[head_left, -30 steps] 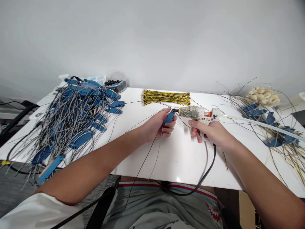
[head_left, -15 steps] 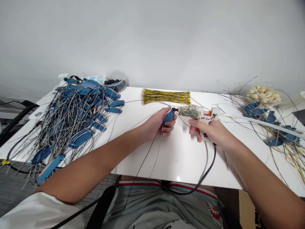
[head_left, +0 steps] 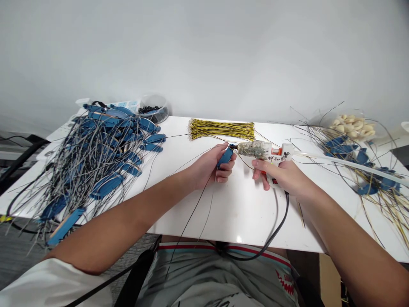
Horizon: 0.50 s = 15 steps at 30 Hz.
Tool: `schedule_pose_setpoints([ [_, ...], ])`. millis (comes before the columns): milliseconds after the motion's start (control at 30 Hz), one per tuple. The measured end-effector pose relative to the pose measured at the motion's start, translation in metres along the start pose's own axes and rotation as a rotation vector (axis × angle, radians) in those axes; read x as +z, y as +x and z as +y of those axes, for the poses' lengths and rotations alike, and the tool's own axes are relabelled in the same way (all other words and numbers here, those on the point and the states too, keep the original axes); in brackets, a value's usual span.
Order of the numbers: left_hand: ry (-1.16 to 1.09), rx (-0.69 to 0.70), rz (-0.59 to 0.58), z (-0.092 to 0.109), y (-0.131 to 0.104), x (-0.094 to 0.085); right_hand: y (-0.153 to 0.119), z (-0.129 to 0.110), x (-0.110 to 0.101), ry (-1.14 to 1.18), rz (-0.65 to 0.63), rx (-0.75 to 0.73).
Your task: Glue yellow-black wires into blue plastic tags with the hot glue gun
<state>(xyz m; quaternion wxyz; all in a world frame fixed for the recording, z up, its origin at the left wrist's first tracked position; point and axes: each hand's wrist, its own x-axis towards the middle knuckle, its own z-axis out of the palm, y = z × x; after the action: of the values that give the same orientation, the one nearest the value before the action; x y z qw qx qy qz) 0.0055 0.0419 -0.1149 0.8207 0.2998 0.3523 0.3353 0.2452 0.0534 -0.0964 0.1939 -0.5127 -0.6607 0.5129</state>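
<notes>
Desk [head_left: 191,213]: white.
Blue part [head_left: 226,157]: likely light, stiff; left hand [head_left: 207,167] clamps sides, best place.
Glue gun [head_left: 255,149]: clasped by right hand [head_left: 283,174].

A white short-sleeved top [head_left: 54,283] is worn with grey shorts [head_left: 185,270], whose striped red, white and pale-blue hem [head_left: 255,251] runs near a jagged red emblem [head_left: 285,283].

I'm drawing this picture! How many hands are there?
2: the left hand, near the middle, holding a blue part, and the right hand, to its right, holding the glue gun.
</notes>
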Motion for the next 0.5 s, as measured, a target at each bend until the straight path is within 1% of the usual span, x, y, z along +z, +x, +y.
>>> schedule_pose_setpoints([
  [500, 0.000, -0.007, 0.021, 0.0008, 0.0005, 0.0009, 0.0006, 0.0029, 0.0002, 0.010, -0.006, -0.038],
])
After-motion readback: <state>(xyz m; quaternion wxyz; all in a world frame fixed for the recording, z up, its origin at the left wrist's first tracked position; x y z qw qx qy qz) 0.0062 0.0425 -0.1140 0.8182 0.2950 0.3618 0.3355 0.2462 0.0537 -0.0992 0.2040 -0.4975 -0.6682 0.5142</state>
